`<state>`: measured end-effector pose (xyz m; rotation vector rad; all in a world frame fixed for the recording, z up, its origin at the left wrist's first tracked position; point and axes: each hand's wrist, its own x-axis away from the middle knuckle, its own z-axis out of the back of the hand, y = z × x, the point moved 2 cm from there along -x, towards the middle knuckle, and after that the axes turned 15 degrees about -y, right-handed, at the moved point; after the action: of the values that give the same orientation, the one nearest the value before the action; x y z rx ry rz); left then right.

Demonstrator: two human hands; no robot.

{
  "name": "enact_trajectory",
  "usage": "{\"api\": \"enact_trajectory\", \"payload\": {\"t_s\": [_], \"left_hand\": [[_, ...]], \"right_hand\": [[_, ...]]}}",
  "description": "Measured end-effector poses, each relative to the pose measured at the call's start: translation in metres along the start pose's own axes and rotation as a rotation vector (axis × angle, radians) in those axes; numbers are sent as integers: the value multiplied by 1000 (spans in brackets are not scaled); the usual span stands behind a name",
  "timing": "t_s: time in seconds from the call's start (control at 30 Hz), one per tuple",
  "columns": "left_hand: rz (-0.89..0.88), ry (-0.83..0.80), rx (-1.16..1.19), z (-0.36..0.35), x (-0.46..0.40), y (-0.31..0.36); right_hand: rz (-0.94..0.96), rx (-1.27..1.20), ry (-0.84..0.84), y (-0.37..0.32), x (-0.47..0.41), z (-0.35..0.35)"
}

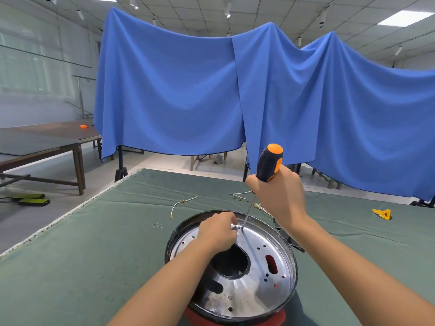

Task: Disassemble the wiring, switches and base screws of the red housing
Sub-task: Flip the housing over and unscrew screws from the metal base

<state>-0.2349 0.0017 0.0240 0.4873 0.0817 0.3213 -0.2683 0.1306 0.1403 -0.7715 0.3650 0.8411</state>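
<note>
**A:** Where is the housing?

**B:** Low in the middle of the view, on a green cloth (94,255) that covers the table; the red housing (235,319) shows only as a red rim at the bottom edge, below a round shiny metal plate (256,267) with a large dark hole near its centre, a red slot to the right and several small holes.

**A:** And the hands?

**B:** The right hand (279,196) is curled round the black-and-orange handle of a screwdriver (268,164) — held upright, slightly tilted; its thin shaft runs down and to the left, the tip meeting the plate near the far rim. The left hand (217,231) lies over the plate just beside that tip, fingers curled, fingertips at the spot where a small screw (239,227) sits; whether they pinch it I cannot tell.

**A:** What else is on the cloth?

**B:** Three small loose screws (157,225) to the left of the plate; a pale wire (182,204) with ring ends beyond them; more wires (240,196) near the right hand; a yellow piece (382,213) well off to the right — and blue sheets (211,90) hang behind the table.
</note>
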Motion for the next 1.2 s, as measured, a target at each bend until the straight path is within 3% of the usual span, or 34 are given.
{"api": "enact_trajectory", "payload": {"t_s": [0.3, 0.6, 1.03, 1.2], "left_hand": [[15, -6, -7, 1, 1, 0], [28, -10, 21, 3, 0, 1], [11, -14, 2, 2, 1, 2], [-10, 3, -1, 1, 4, 4]], "right_hand": [[34, -23, 22, -5, -3, -3], [46, -75, 156, -3, 3, 2], [46, -77, 74, 0, 8, -2], [-95, -48, -122, -8, -17, 0]]}}
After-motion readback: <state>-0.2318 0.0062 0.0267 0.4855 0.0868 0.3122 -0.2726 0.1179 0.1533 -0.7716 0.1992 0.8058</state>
